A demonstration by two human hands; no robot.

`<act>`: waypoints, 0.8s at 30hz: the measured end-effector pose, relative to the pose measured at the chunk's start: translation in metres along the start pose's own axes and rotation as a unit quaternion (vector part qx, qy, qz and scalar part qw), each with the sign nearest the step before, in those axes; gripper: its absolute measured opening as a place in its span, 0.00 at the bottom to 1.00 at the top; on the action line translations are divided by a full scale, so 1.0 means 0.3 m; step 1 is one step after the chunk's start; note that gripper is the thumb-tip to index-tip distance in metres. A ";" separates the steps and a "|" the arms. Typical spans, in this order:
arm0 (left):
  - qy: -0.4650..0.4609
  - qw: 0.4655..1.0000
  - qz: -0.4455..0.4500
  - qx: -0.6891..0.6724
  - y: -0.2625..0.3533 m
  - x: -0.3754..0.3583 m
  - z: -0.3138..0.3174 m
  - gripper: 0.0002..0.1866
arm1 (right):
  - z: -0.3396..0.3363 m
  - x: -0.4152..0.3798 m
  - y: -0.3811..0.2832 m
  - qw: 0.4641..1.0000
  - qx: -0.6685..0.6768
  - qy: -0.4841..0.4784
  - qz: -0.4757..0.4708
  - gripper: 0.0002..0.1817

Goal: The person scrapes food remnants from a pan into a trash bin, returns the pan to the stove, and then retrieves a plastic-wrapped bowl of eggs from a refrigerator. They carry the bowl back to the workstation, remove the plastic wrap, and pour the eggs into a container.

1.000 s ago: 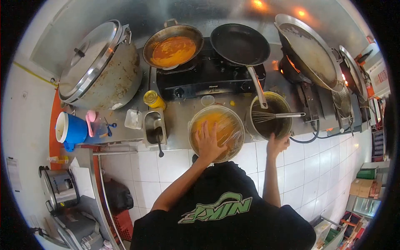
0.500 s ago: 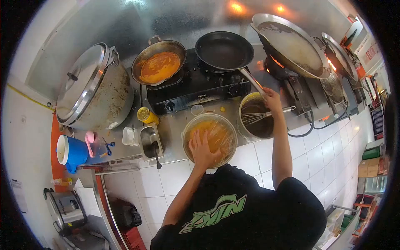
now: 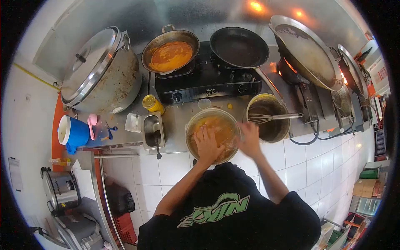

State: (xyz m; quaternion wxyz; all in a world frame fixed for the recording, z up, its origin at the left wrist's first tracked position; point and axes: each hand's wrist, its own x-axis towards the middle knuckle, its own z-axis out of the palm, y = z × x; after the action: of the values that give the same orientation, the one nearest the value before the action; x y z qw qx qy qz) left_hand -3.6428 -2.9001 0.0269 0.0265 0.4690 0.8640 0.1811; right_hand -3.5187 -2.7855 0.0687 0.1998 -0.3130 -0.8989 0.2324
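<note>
Plastic film covers a round tub (image 3: 191,151) of orange-brown contents at the counter's front edge. My left hand (image 3: 207,146) lies on the film with its fingers spread. Beside the tub's right rim is my right hand (image 3: 250,139), blurred, its fingers apart and holding nothing. A metal whisk (image 3: 287,117) rests across a pot (image 3: 277,132) just behind my right hand. Behind the pot, the black frying pan (image 3: 239,48) sits on the stove with its handle free.
A wok with orange sauce (image 3: 171,56) stands on the black gas stove (image 3: 208,89). Flames show under the large wok (image 3: 308,50) at right. At left are a big lidded pot (image 3: 112,83), a yellow can (image 3: 153,104), a steel container (image 3: 153,125) and a blue jug (image 3: 77,133).
My right hand has let go of the frying pan's handle and come down beside the tub. My left hand stays on the film. The view has shifted slightly.
</note>
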 end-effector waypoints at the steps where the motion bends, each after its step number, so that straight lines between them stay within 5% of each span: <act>1: 0.020 1.000 0.014 -0.003 -0.003 -0.001 0.023 0.37 | 0.038 -0.041 -0.024 1.000 -0.005 -0.012 -0.007 0.29; 8: 0.044 0.993 0.076 -0.075 -0.026 -0.037 0.065 0.15 | 0.101 -0.126 -0.057 0.990 0.040 -0.057 0.121 0.39; 14: -0.022 0.993 0.046 -0.107 0.000 -0.031 0.003 0.10 | 0.106 -0.149 -0.014 0.989 0.071 -0.015 0.128 0.35; 15: -0.026 0.993 0.047 -0.107 -0.001 -0.032 -0.001 0.10 | 0.128 -0.157 0.006 0.968 0.181 -0.017 0.172 0.34; 18: -0.029 0.990 0.039 -0.133 0.001 -0.035 -0.021 0.12 | 0.107 -0.153 -0.014 0.916 0.307 -0.041 0.254 0.31; 20: -0.008 0.990 0.056 -0.128 0.014 -0.052 -0.054 0.25 | 0.086 -0.148 -0.029 0.985 0.109 -0.010 0.133 0.30; 24: -0.063 0.994 0.034 -0.087 0.041 -0.109 -0.091 0.40 | 0.038 -0.056 -0.032 0.998 -0.002 -0.051 0.029 0.35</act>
State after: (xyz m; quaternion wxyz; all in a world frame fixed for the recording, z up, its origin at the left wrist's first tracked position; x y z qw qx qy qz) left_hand -3.6206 -2.9288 0.0524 0.1157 0.5046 0.8251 0.2263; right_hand -3.5167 -2.8066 0.0609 0.1461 -0.3268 -0.8990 0.2525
